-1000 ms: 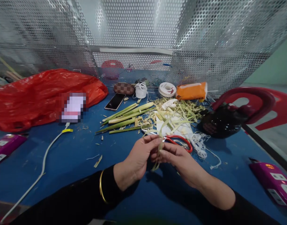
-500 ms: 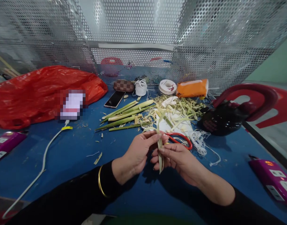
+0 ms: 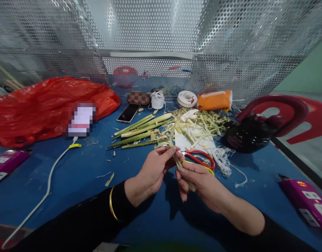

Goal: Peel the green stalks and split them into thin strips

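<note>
Between my two hands runs a pale green strip of plant leaf (image 3: 177, 161), tilted with its lower end to the right. My left hand (image 3: 157, 171) pinches its upper part between thumb and fingers. Lower down, my right hand (image 3: 200, 183) grips the same strip, and the tail end pokes out below its fingers. Just beyond the hands lie scissors with red and yellow handles (image 3: 203, 155), their blades partly hidden by my fingers. Behind them, several green stalks (image 3: 142, 131) lie side by side, next to a heap of shredded plant pieces (image 3: 210, 120) and a white paper (image 3: 205, 141).
At right stand a black pot with a dark red handle (image 3: 250, 136), tangled white string (image 3: 224, 159) and a purple power strip (image 3: 305, 199). A red plastic bag (image 3: 45, 105), a lit phone (image 3: 81, 119) and its white cable (image 3: 52, 171) occupy the left. A perforated metal panel (image 3: 150, 28) rises behind.
My right hand has turned and shifted slightly right, so the strip now slants instead of hanging nearly upright. The scissors' yellow handle shows more. My left hand has barely moved.
</note>
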Motion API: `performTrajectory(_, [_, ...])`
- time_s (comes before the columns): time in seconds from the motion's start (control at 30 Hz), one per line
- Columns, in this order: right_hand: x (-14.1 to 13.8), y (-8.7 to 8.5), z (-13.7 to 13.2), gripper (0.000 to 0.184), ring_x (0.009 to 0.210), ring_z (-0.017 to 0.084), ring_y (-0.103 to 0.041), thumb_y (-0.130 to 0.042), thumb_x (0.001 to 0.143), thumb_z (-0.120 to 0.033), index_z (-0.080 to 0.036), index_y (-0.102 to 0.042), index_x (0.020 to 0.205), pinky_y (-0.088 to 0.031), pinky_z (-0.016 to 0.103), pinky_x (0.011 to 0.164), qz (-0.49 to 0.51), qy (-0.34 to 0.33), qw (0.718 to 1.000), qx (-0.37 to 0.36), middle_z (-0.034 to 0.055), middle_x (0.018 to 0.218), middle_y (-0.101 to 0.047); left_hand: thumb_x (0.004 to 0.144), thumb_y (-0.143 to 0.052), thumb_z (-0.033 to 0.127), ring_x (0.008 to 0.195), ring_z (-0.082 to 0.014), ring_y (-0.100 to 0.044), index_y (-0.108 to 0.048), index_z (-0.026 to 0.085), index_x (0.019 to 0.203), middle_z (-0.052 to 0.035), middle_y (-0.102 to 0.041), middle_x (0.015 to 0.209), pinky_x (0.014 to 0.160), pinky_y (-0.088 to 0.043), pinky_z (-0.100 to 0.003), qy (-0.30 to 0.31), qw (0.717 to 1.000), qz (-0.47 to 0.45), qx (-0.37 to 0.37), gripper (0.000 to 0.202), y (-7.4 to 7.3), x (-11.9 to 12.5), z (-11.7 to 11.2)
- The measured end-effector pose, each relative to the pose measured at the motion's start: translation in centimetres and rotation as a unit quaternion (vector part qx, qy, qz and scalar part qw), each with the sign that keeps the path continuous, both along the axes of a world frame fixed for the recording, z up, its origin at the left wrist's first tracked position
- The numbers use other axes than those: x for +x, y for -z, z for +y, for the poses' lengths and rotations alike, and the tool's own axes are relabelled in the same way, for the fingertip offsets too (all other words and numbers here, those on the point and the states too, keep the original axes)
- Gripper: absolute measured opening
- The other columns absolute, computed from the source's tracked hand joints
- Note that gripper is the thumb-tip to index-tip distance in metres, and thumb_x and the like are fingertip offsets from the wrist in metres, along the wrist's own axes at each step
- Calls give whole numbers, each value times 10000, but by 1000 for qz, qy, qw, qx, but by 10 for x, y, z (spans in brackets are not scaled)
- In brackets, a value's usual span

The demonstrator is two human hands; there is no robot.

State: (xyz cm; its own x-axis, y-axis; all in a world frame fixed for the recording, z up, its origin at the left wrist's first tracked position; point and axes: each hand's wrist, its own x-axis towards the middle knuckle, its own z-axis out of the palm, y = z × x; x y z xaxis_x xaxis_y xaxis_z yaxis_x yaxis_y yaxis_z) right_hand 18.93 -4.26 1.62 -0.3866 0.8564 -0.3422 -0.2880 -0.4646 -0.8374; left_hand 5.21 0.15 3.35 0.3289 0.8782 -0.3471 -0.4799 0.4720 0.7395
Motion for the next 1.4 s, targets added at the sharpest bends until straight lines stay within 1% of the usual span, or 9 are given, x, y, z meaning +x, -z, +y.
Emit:
performTrajectory(0.47, [-5,4,-6,349,383,113,-589,-628,807,-462,-140,-574,684,-442,200,421,-12,-84,996,-12,-19,463,-576,849,-614,139,610,-100,-638,-687,78,844,-35,-666,692,652,-551,-222,-82,996,2,39,95,-9,-13,24])
performTrajectory(0.63, [-8,6,-6,390,390,100,-577,-607,804,-517,-146,-559,696,-407,185,426,-51,-100,994,5,-20,464,-572,874,-583,138,594,-84,-624,-671,83,849,-25,-653,676,628,-550,-203,-92,995,-31,21,107,-16,-17,27])
performTrajectory(0.77, [-9,12,-8,417,398,102,-562,-551,822,-564,-163,-534,709,-385,193,427,-119,-109,986,44,-35,469,-548,914,-521,147,501,-54,-560,-646,92,857,15,-585,618,548,-529,-185,-93,994,-59,-21,148,-19,-20,27])
performTrajectory(0.93, [-9,14,-8,344,436,109,-542,-422,932,-450,-189,-491,720,-370,206,455,-250,-135,945,164,-39,490,-528,942,-479,184,385,-14,-397,-574,109,801,59,-456,580,355,-335,-124,-25,992,-114,-50,186,-22,-25,25])
performTrajectory(1.1, [-9,3,-12,296,455,98,-500,-363,971,-327,-203,-445,715,-374,199,482,-321,-156,905,232,-51,510,-490,975,-380,157,347,-4,-309,-506,126,757,70,-390,568,320,-234,-119,-10,989,-145,-29,253,-35,-33,26])
performTrajectory(1.2, [-7,-10,-15,228,504,91,-498,-467,932,-288,-187,-509,733,-345,189,483,-354,-219,864,283,-38,568,-535,982,-352,145,339,2,-315,-502,122,773,66,-399,574,313,-220,-111,-31,989,-146,-3,258,-46,-42,31])
performTrajectory(1.3, [4,-23,-10,144,574,94,-530,-618,850,-304,-181,-622,776,-357,187,518,-338,-291,828,341,-24,652,-602,994,-317,156,325,4,-331,-500,123,797,68,-400,571,297,-203,-109,-50,989,-140,-10,271,-54,-53,38])
performTrajectory(1.37, [19,-29,0,165,587,101,-562,-586,871,-319,-185,-656,806,-398,195,552,-344,-252,834,350,-13,679,-627,993,-317,150,313,10,-323,-495,122,798,71,-400,573,291,-197,-106,-50,990,-125,-29,266,-55,-58,42])
performTrajectory(1.4, [29,-31,8,198,579,107,-576,-532,899,-317,-185,-656,818,-417,205,560,-377,-188,840,343,-4,691,-636,991,-320,144,311,13,-327,-492,122,796,70,-404,578,288,-194,-103,-46,991,-117,-39,261,-54,-60,43])
